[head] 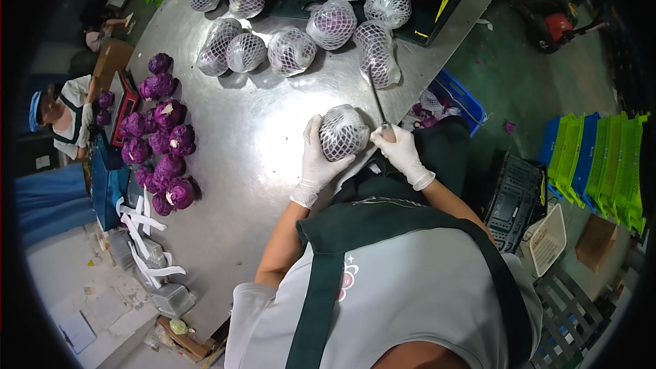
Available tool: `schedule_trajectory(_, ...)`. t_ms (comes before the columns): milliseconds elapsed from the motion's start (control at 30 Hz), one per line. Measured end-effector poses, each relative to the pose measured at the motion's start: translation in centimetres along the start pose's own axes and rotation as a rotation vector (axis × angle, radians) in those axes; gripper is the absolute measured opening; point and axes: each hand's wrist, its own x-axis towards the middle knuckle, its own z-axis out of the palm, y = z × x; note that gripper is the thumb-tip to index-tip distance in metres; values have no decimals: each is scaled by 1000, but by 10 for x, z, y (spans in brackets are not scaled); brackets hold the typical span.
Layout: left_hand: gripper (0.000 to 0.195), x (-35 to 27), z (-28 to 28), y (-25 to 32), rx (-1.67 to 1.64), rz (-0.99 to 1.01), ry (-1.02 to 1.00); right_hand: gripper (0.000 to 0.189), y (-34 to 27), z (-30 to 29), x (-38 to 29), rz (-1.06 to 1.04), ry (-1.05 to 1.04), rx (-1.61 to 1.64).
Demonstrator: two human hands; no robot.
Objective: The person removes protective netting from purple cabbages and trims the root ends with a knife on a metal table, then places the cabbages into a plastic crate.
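At the near edge of the steel table (246,143), my gloved left hand (319,161) cups a cabbage wrapped in white foam netting (343,132). My gloved right hand (401,149) grips a knife (378,100) by its wooden handle, the thin blade pointing away from me. The blade's tip overlaps another net-wrapped cabbage (378,51) in the view; I cannot tell whether they touch. Several more netted cabbages (292,51) sit in a row farther back. On the left of the table is a group of bare purple cabbages (166,138).
A dark crate (287,6) holding netted cabbages stands at the table's far side. A blue bin (464,97) with purple leaves is below, at right. Green and blue crates (594,164) are stacked on the floor. Across the table a person (72,107) stands by a red scale (123,107).
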Motion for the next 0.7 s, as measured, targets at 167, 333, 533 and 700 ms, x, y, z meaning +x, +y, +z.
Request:
schedule_trajectory(167,105,-2,4,-1,-195,-198,32,24,-24,-16,-10,55,-34,-5)
schedule_trajectory(333,87,19,-13,-21,-715,-499,64,22,-1,-21,-8,-86,-92,33)
schedule_trajectory(533,53,24,-22,-26,-1248,-982,133,24,-9,-9,-4,42,-128,-30)
schedule_trajectory(700,71,6,-15,-29,-1439,-1061,141,28,-29,11,-2,-194,-52,-252)
